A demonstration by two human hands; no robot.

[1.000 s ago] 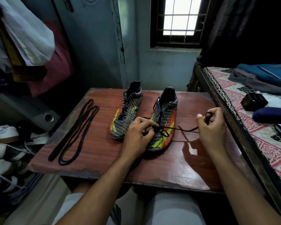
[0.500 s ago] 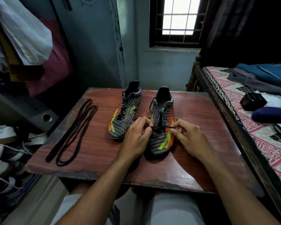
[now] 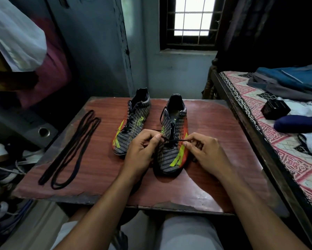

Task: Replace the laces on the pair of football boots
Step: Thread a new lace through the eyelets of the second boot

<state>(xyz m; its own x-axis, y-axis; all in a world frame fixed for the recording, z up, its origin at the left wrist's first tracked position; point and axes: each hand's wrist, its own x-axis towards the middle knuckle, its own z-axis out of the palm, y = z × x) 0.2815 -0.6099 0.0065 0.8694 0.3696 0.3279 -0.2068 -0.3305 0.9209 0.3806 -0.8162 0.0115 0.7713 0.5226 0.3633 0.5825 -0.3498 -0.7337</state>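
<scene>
Both hands are shown over the right-hand football boot: the left hand and right hand each pinch the black lace stretched across its upper. Beneath it lies the reddish wooden table. Left of this boot stands the second boot; farther left, spare black laces are laid out.
</scene>
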